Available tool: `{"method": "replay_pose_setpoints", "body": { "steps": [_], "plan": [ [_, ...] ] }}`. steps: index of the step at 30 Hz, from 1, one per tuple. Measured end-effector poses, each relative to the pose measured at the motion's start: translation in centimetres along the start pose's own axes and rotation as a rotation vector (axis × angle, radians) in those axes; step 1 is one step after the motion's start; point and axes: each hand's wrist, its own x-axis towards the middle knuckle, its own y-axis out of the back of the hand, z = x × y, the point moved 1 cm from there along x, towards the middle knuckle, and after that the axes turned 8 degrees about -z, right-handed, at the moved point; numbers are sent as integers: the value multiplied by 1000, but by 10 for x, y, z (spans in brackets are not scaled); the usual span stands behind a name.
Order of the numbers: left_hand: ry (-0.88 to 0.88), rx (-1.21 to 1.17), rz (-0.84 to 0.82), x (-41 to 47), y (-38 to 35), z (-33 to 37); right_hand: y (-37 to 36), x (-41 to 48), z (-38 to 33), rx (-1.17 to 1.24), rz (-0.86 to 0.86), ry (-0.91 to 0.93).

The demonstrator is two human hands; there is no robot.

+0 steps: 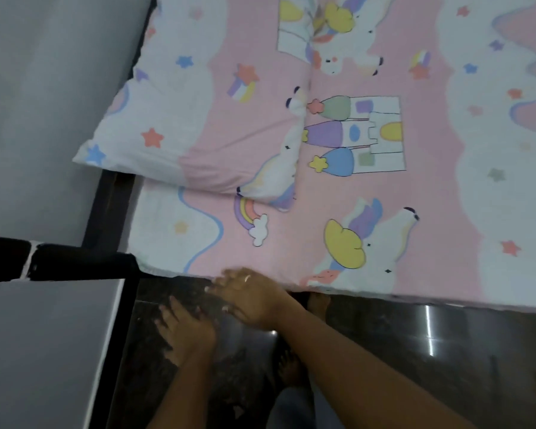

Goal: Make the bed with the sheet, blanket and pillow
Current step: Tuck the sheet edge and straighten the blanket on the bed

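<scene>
The bed (446,286) is covered with a pink and white sheet (338,196) that has unicorns, castles, stars and rainbows printed on it. The sheet lies flat, and its near edge runs along the side of the bed, above the dark shiny floor (415,351). A pillow (205,119) in the same print lies on the sheet at the upper left, close to the grey wall (44,103); one corner of it reaches out over the dark bed frame (106,212).

Both hands are below the near edge of the sheet, over the floor. The right hand (248,298) is just at the sheet's edge, its fingers (226,281) loosely spread and blurred; whether they touch the cloth, I cannot tell. A ring shows on one finger. The left hand (183,332) is lower and to the left, apart from the sheet, with the fingers stretched out and holding nothing. A bare foot (317,301) shows under the edge of the bed.
</scene>
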Motion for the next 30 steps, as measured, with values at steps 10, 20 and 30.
{"method": "replay_pose_setpoints", "body": {
  "steps": [10,20,30],
  "plan": [
    [-809,386,-13,-71,-86,169,46,-113,132,-79,315,-808],
    [-1007,688,-169,-152,-220,217,4,-424,225,-29,586,-1607],
    [-1131,672,-263,-248,-332,334,77,-392,313,-95,469,-1076]
  ]
}}
